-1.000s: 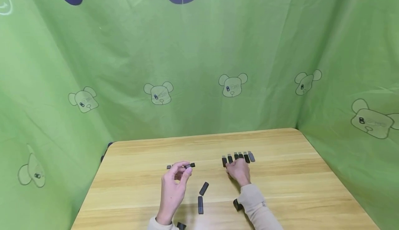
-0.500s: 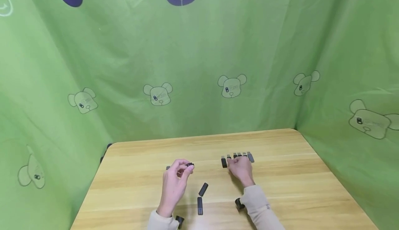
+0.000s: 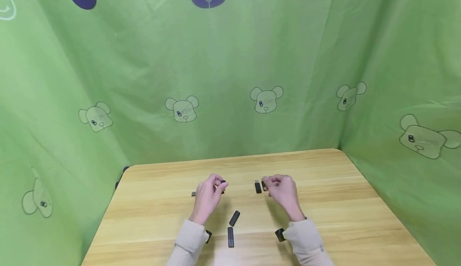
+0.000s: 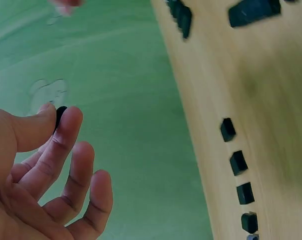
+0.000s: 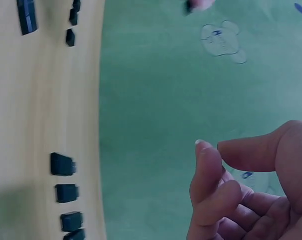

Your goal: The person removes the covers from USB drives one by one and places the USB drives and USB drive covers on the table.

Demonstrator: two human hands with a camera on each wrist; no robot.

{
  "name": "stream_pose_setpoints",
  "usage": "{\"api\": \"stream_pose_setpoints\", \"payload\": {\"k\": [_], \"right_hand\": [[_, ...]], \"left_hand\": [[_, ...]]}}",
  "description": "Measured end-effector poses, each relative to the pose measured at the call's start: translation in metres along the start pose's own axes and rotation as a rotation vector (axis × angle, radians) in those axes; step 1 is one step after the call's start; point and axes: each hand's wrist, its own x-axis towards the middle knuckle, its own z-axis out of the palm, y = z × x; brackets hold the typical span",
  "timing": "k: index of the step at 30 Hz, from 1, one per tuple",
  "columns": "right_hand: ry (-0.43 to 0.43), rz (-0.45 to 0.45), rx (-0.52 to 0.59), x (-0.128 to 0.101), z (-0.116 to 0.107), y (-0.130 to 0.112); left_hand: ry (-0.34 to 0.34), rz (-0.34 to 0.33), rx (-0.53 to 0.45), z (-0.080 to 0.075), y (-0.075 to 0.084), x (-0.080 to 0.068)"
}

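My left hand [image 3: 207, 198] is raised over the table, pinching a small black cap-like piece [image 4: 60, 117] between thumb and index finger. The other left fingers are loosely curled. My right hand [image 3: 284, 192] hovers by the right-hand row of USB sticks, its thumb and index tips close together; whether something small is between them cannot be made out. Two black USB sticks show beside it, one at the row's left end [image 3: 258, 187] and one next to it [image 3: 264, 185]. In the right wrist view several sticks [image 5: 66, 193] lie in line; my hand hides others in the head view.
Several small black caps [image 4: 238, 163] form a row on the wooden table [image 3: 162, 218], partly behind my left hand. Two longer black sticks, one slanted [image 3: 234, 218] and one straight [image 3: 231, 237], lie between my forearms. Green printed cloth [image 3: 223, 57] surrounds the table.
My left hand has moved up and slightly right with the small black piece. My right hand has lifted a little and shifted right from the stick row.
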Motion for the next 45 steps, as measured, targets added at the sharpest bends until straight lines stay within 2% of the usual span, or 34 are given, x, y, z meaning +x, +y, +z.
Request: {"api": "stream_pose_setpoints", "payload": {"k": [7, 9, 21, 27, 31, 35, 38, 45], "right_hand": [[0.0, -0.043, 0.011, -0.013, -0.009, -0.011], [-0.002, -0.046, 0.019, -0.017, -0.011, -0.014], [-0.027, -0.063, 0.044, -0.04, -0.016, -0.023], [-0.039, -0.058, 0.045, -0.049, -0.018, -0.023], [-0.04, -0.059, 0.05, -0.052, -0.019, -0.024], [-0.043, -0.055, 0.045, -0.055, -0.021, -0.027], [-0.042, -0.052, 0.042, -0.057, -0.023, -0.028], [-0.042, -0.05, 0.043, -0.056, -0.024, -0.026]], "left_hand": [[-0.026, 0.065, 0.145, 0.022, -0.016, 0.016], [-0.037, 0.064, 0.179, 0.027, -0.02, 0.019], [-0.08, 0.06, 0.296, 0.048, -0.038, 0.038], [-0.127, 0.098, 0.358, 0.058, -0.048, 0.044], [-0.156, 0.106, 0.402, 0.064, -0.053, 0.046], [-0.206, 0.07, 0.464, 0.068, -0.055, 0.045], [-0.222, 0.067, 0.506, 0.07, -0.057, 0.045], [-0.209, 0.078, 0.549, 0.07, -0.057, 0.043]]}}
